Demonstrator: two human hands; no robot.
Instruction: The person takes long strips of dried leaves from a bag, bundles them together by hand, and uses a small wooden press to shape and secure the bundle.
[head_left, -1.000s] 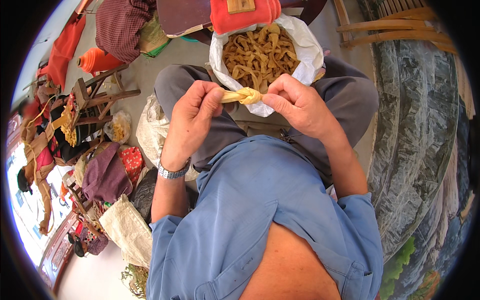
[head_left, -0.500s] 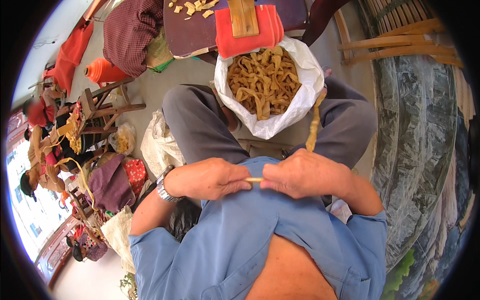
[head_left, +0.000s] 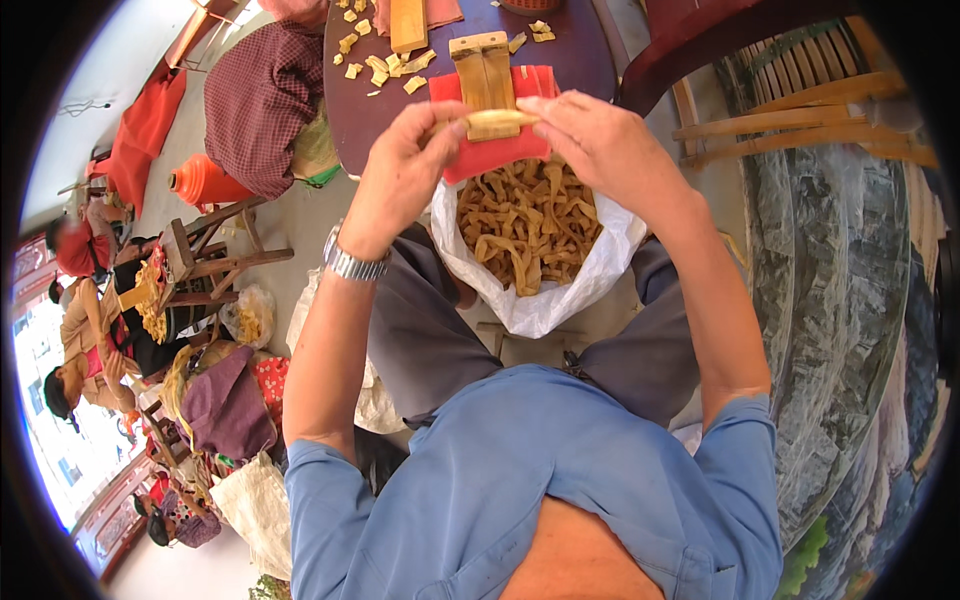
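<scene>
Both hands are out over the near end of the purple-brown table. A yellowish-brown strip, like a dried root or vegetable, is stretched between them across the near end of a small wooden block. My left hand pinches its left end between thumb and fingers. My right hand pinches the other end. Under the block lies a folded red cloth, hanging over the table edge. Just below, between my knees, a white sack stands open, full of brown strips.
Pale cut pieces and another wooden piece lie on the table. At the left are an orange-red thermos, a wooden stool and people with more strips. Wooden chair rails stand at the right.
Both hands have moved forward from my lap to the wooden block, carrying the strip and spreading apart. The strip's loose end no longer hangs beside my right hand.
</scene>
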